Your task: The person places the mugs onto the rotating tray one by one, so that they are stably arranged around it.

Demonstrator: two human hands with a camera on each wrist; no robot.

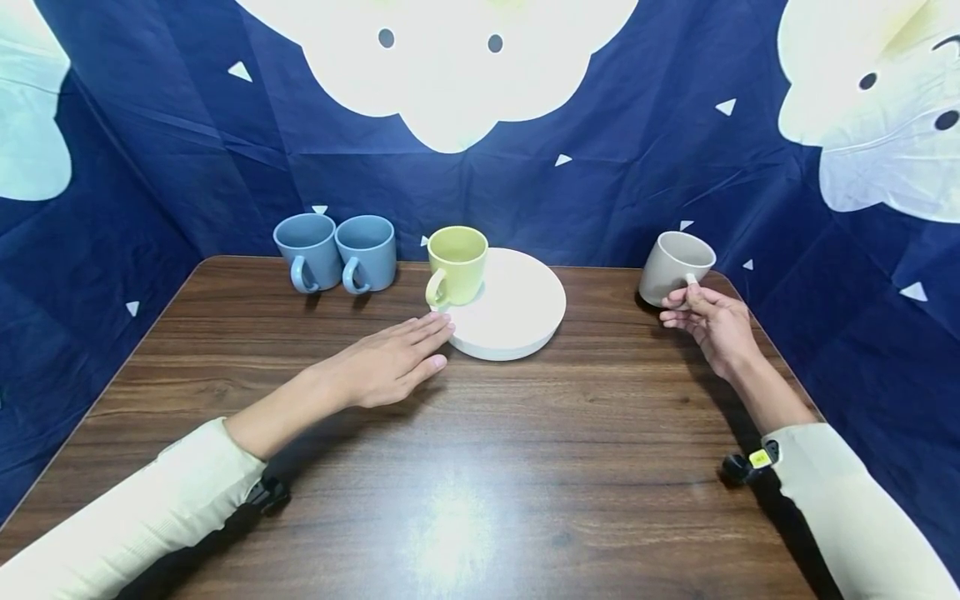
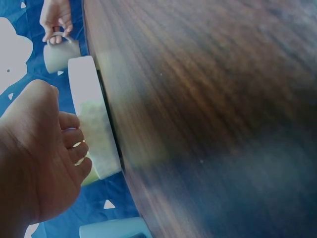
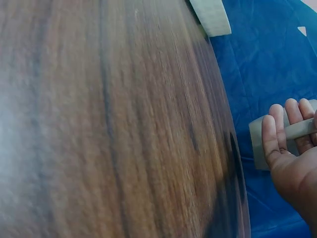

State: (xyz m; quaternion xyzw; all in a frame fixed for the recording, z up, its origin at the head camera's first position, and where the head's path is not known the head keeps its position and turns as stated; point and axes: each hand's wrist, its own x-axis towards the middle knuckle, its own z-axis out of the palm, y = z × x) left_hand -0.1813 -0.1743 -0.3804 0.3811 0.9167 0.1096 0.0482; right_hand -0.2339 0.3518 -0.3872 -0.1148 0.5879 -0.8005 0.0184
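My right hand (image 1: 718,327) pinches the handle of a grey mug (image 1: 663,275) at the table's back right; the mug leans slightly. In the right wrist view, the fingers reach around the handle (image 3: 300,129). My left hand (image 1: 395,360) is stretched out with straight fingers, its fingertips right at the near left rim of a round white turntable-like disc (image 1: 525,308). On that disc's left side stands a yellow-green mug (image 1: 467,275), upright, its handle toward my left hand.
Two blue mugs, one farther left (image 1: 321,254) and one beside it (image 1: 375,257), stand upright at the back left of the brown wooden table (image 1: 525,467). Blue cloth (image 1: 637,183) with white cloud shapes hangs behind the table and at both sides.
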